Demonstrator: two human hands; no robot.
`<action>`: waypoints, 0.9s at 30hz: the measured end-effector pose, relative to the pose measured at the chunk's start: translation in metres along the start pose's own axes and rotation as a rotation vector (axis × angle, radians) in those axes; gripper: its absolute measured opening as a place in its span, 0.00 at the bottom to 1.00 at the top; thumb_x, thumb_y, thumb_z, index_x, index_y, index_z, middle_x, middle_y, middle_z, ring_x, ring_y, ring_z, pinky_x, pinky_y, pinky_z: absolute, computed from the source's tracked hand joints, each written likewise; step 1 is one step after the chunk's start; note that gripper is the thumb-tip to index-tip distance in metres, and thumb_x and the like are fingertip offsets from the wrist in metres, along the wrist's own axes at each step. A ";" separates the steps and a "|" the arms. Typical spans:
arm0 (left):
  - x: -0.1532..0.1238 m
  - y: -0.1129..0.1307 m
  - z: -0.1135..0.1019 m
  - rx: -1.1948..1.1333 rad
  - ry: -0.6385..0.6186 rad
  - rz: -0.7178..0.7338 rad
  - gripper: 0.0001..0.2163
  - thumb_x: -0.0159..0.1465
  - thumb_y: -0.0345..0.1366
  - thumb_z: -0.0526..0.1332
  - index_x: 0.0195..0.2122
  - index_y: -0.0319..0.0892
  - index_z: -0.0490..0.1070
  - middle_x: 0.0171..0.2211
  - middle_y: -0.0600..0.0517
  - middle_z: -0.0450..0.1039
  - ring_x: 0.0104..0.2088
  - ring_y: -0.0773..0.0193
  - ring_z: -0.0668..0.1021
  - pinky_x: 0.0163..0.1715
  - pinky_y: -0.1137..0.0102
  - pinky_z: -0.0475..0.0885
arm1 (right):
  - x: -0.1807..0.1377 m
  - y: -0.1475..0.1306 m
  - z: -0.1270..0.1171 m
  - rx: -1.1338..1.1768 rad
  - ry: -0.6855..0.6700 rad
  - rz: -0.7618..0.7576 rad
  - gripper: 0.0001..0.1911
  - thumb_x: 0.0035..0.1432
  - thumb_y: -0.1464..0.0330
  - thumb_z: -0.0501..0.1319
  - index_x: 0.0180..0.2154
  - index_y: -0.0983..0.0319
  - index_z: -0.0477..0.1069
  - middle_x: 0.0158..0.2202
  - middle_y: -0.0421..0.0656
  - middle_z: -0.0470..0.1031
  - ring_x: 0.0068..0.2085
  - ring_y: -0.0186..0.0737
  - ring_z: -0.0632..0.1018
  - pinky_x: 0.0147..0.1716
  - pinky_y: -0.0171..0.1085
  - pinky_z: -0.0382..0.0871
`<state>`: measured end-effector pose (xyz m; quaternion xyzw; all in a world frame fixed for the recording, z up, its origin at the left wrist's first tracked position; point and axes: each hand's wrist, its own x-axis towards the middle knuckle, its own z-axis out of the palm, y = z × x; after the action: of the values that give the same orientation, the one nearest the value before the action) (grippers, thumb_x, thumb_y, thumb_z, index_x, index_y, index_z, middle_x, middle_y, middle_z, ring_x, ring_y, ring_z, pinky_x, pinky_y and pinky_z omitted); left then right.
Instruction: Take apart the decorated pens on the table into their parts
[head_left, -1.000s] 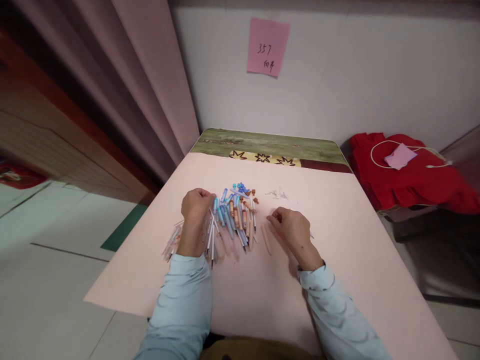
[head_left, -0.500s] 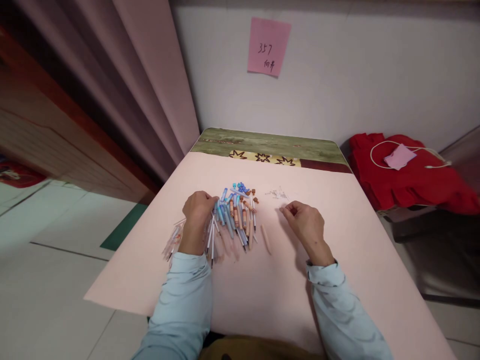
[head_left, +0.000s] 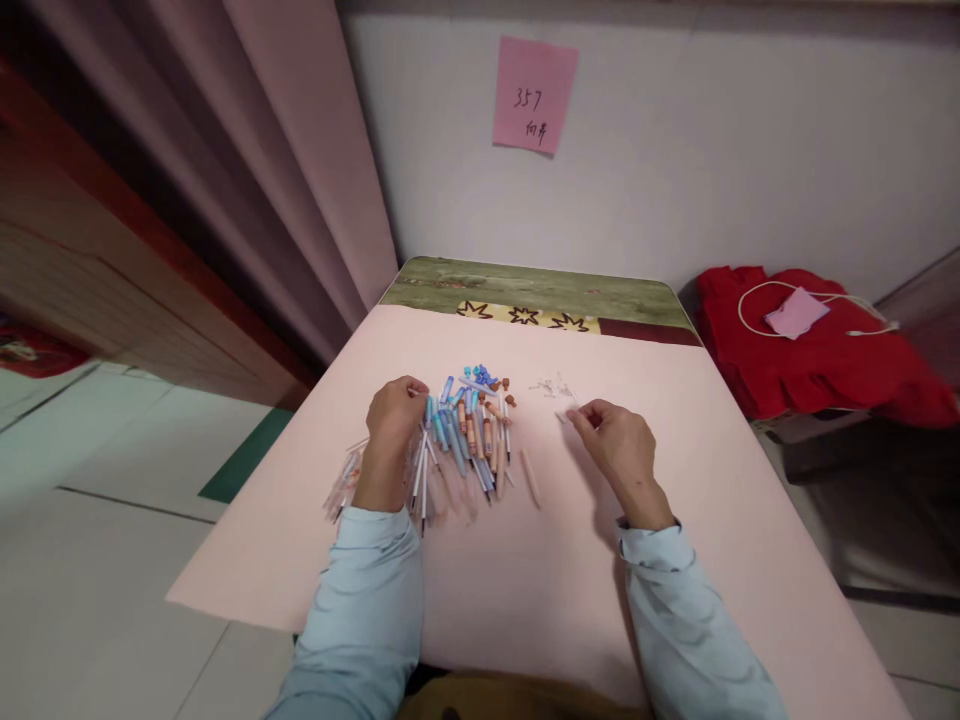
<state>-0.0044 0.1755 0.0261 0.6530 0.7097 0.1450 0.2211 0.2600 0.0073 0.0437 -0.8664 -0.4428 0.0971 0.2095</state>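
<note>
A heap of blue and brown pen parts (head_left: pixel 469 425) lies on the pink table sheet (head_left: pixel 525 560). My left hand (head_left: pixel 394 415) rests curled at the heap's left edge, fingers closed among the pen barrels; what it grips is hidden. A single tan pen barrel (head_left: pixel 531 477) lies apart, right of the heap. My right hand (head_left: pixel 615 445) hovers further right, fingertips pinched on something tiny beside a scatter of small springs (head_left: pixel 553 388). More clear pen tubes (head_left: pixel 343 485) lie left of my left wrist.
The table's far end shows a green patterned cloth (head_left: pixel 540 285) against a white wall with a pink note (head_left: pixel 534 93). A red cloth with a white cable (head_left: pixel 810 345) lies to the right. A curtain (head_left: pixel 300 170) hangs at the left.
My right hand has moved away from the tan barrel, up and right toward the springs. My left hand has stayed at the heap.
</note>
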 end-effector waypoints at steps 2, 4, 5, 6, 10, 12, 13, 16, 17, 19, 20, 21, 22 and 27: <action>-0.002 0.003 -0.002 0.057 0.012 -0.040 0.08 0.58 0.38 0.60 0.35 0.46 0.77 0.40 0.47 0.80 0.41 0.54 0.79 0.35 0.66 0.66 | 0.000 0.000 0.000 0.003 0.002 -0.004 0.16 0.60 0.54 0.58 0.28 0.56 0.75 0.26 0.38 0.77 0.28 0.38 0.72 0.26 0.35 0.52; -0.003 0.005 -0.004 0.118 0.018 -0.065 0.10 0.60 0.43 0.59 0.35 0.45 0.77 0.41 0.45 0.80 0.43 0.51 0.79 0.37 0.64 0.67 | 0.000 0.000 0.000 0.002 0.006 -0.002 0.16 0.60 0.54 0.58 0.28 0.56 0.75 0.26 0.38 0.77 0.29 0.38 0.71 0.26 0.35 0.52; -0.004 0.006 -0.004 0.145 0.013 -0.069 0.12 0.60 0.46 0.59 0.35 0.45 0.77 0.41 0.44 0.80 0.43 0.49 0.79 0.37 0.63 0.68 | 0.000 0.001 -0.001 0.001 0.010 0.003 0.16 0.60 0.54 0.58 0.28 0.56 0.75 0.26 0.39 0.77 0.29 0.38 0.71 0.27 0.35 0.52; -0.005 0.007 -0.005 0.167 0.002 -0.069 0.14 0.59 0.49 0.59 0.34 0.45 0.77 0.41 0.43 0.80 0.44 0.48 0.79 0.38 0.62 0.68 | 0.001 0.002 -0.002 0.002 0.014 0.010 0.16 0.59 0.54 0.58 0.28 0.56 0.76 0.26 0.39 0.77 0.29 0.38 0.71 0.27 0.35 0.52; -0.006 0.009 -0.005 0.208 -0.067 -0.065 0.16 0.57 0.53 0.61 0.34 0.46 0.78 0.41 0.43 0.80 0.45 0.47 0.79 0.39 0.62 0.68 | 0.004 0.009 -0.008 0.009 0.046 0.042 0.16 0.59 0.54 0.58 0.29 0.56 0.77 0.26 0.40 0.77 0.29 0.39 0.72 0.27 0.36 0.53; -0.006 0.009 -0.005 0.214 -0.080 -0.063 0.16 0.57 0.52 0.62 0.34 0.46 0.78 0.41 0.43 0.80 0.45 0.47 0.79 0.39 0.62 0.68 | 0.005 0.010 -0.010 0.014 0.063 0.058 0.15 0.58 0.54 0.59 0.29 0.56 0.77 0.26 0.41 0.76 0.29 0.40 0.71 0.27 0.36 0.54; -0.006 0.009 -0.005 0.215 -0.081 -0.066 0.16 0.57 0.52 0.62 0.34 0.46 0.78 0.41 0.43 0.80 0.45 0.47 0.79 0.38 0.63 0.68 | 0.005 0.011 -0.011 0.017 0.068 0.066 0.15 0.58 0.54 0.59 0.29 0.56 0.77 0.26 0.40 0.76 0.29 0.40 0.71 0.27 0.36 0.54; -0.004 0.009 -0.005 0.204 -0.091 -0.075 0.17 0.57 0.53 0.62 0.34 0.45 0.78 0.41 0.42 0.80 0.44 0.47 0.79 0.37 0.63 0.68 | 0.006 0.010 -0.012 0.023 0.068 0.074 0.15 0.58 0.55 0.59 0.28 0.56 0.76 0.25 0.40 0.77 0.29 0.40 0.71 0.27 0.36 0.55; -0.004 0.009 -0.005 0.196 -0.101 -0.075 0.17 0.57 0.53 0.62 0.34 0.45 0.79 0.41 0.42 0.80 0.44 0.48 0.80 0.36 0.63 0.68 | 0.006 0.011 -0.013 0.026 0.069 0.073 0.15 0.58 0.54 0.59 0.28 0.56 0.76 0.26 0.40 0.77 0.29 0.40 0.71 0.27 0.36 0.55; -0.003 0.008 -0.005 0.177 -0.124 -0.071 0.17 0.56 0.53 0.63 0.33 0.45 0.79 0.39 0.43 0.81 0.42 0.49 0.80 0.35 0.64 0.67 | 0.009 0.017 -0.017 0.039 0.087 0.083 0.15 0.57 0.54 0.59 0.28 0.56 0.77 0.27 0.41 0.78 0.29 0.41 0.72 0.27 0.36 0.56; -0.003 0.008 -0.005 0.167 -0.132 -0.067 0.16 0.56 0.53 0.63 0.33 0.45 0.79 0.38 0.43 0.81 0.41 0.49 0.80 0.34 0.64 0.67 | 0.011 0.023 -0.020 0.047 0.107 0.101 0.16 0.57 0.54 0.59 0.29 0.56 0.77 0.27 0.42 0.78 0.29 0.41 0.73 0.27 0.36 0.56; -0.003 0.008 -0.006 0.159 -0.137 -0.065 0.16 0.56 0.53 0.63 0.32 0.45 0.79 0.37 0.43 0.81 0.40 0.50 0.80 0.33 0.65 0.66 | 0.013 0.030 -0.024 0.053 0.130 0.129 0.16 0.57 0.53 0.59 0.30 0.56 0.78 0.28 0.42 0.78 0.30 0.42 0.73 0.27 0.37 0.57; -0.003 0.008 -0.006 0.156 -0.138 -0.065 0.16 0.55 0.53 0.64 0.32 0.45 0.79 0.36 0.43 0.80 0.39 0.50 0.80 0.33 0.65 0.66 | 0.015 0.038 -0.029 0.054 0.150 0.164 0.16 0.56 0.53 0.59 0.31 0.56 0.78 0.28 0.43 0.79 0.30 0.43 0.74 0.27 0.37 0.57; -0.003 0.007 -0.009 0.145 -0.171 -0.063 0.14 0.55 0.50 0.65 0.28 0.44 0.77 0.31 0.46 0.79 0.32 0.54 0.79 0.29 0.66 0.64 | 0.022 0.077 -0.047 -0.009 0.007 0.247 0.17 0.53 0.52 0.61 0.30 0.58 0.78 0.29 0.44 0.79 0.29 0.42 0.75 0.25 0.37 0.58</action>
<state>-0.0024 0.1737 0.0380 0.6547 0.7170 0.0302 0.2374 0.3455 -0.0283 0.0516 -0.9156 -0.3325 0.1170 0.1936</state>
